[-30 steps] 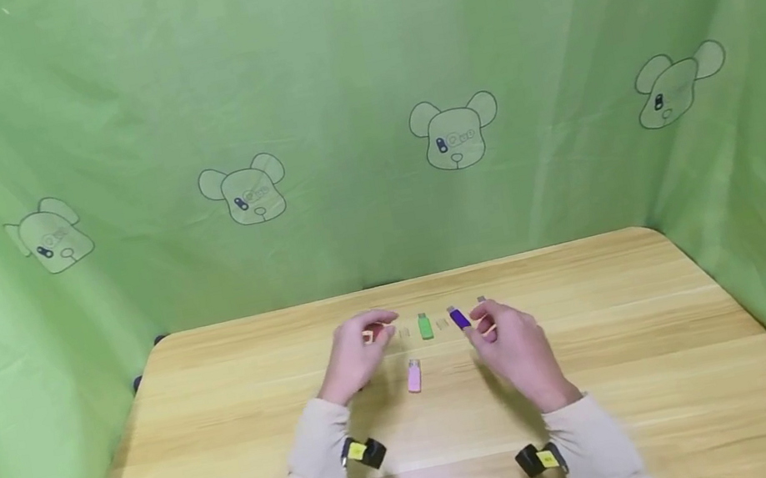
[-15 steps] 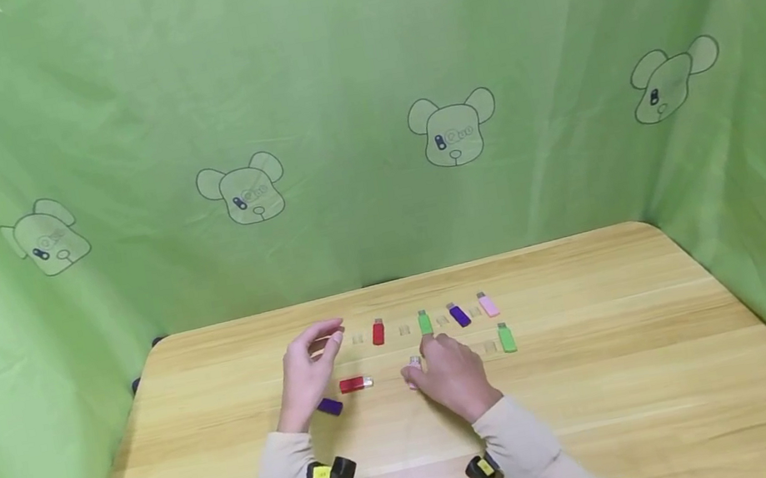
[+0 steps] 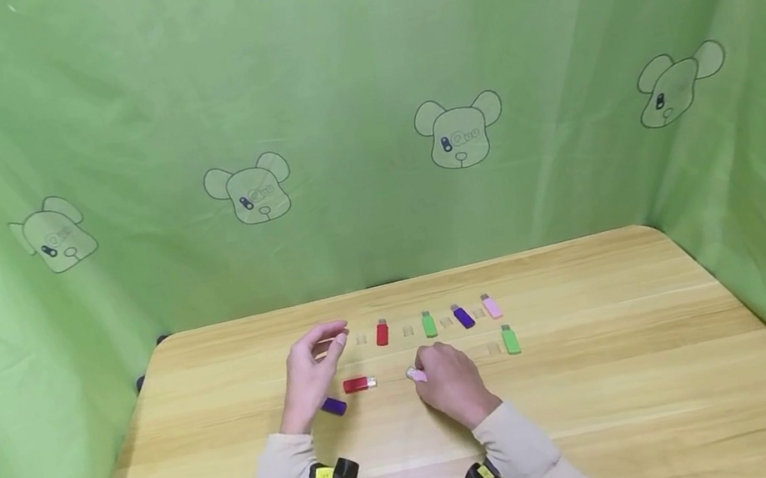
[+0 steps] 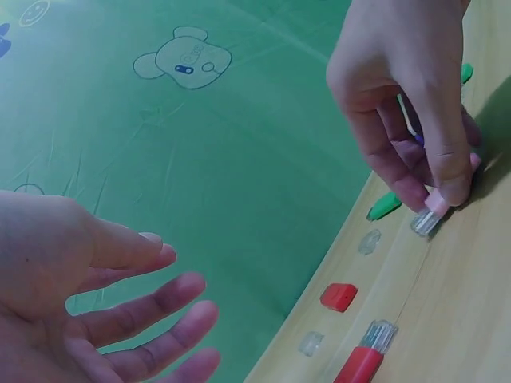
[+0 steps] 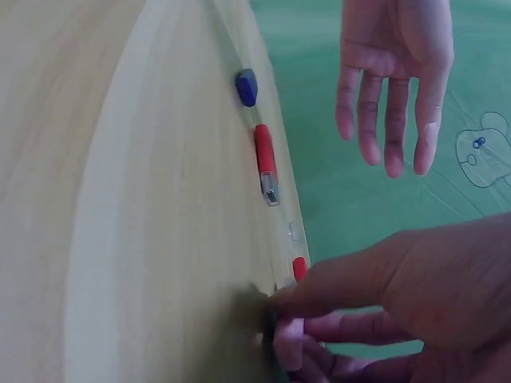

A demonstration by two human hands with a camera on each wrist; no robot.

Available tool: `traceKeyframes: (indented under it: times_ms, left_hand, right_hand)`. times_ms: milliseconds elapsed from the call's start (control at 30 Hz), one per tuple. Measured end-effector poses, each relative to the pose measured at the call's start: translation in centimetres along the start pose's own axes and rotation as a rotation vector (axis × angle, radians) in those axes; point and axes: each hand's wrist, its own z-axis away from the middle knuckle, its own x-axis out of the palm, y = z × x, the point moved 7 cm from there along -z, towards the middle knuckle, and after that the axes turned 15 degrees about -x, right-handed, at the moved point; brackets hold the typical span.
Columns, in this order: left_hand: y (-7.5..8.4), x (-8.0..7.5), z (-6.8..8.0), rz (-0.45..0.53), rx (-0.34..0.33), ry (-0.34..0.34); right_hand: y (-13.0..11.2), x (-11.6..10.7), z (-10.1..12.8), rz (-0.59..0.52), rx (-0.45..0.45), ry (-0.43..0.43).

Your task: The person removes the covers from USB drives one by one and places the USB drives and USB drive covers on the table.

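The right hand pinched a pink USB stick against the wooden table, just right of a capped red USB stick. The left hand hovered open and empty, left of that red stick.

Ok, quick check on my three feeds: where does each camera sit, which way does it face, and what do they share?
Head: worn high, looking forward and down at the wooden table; shows both sleeves, the left hand and the right hand.
Left wrist: low by the open left hand, facing across to the right hand pinching the pink USB stick.
Right wrist: behind the right hand, looking along the table at the left hand.
Shared: all show the capped red USB stick.
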Motion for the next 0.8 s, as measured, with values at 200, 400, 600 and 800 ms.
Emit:
traceKeyframes:
  times_ms: [200, 400, 600, 800]
  left_hand:
    - [0.3, 1.7, 0.3, -0.025, 0.011, -0.090]
    - [0.5, 4.2, 0.9, -0.047, -0.006, -0.233]
    - [0.7, 6.5, 1.6, -0.003, 0.006, -0.358]
    - [0.9, 7.1, 1.9, 0.091, -0.012, -0.387]
  right_hand:
    - [0.3, -1.4, 0.9, -0.155, -0.029, 0.057]
    - [0.2, -3.2, 1.3, -0.282, -0.065, 0.095]
    - [-0.2, -4.6, 1.3, -0.311, -0.113, 0.124]
    - [-0.5, -5.4, 1.2, -0.330, -0.126, 0.137]
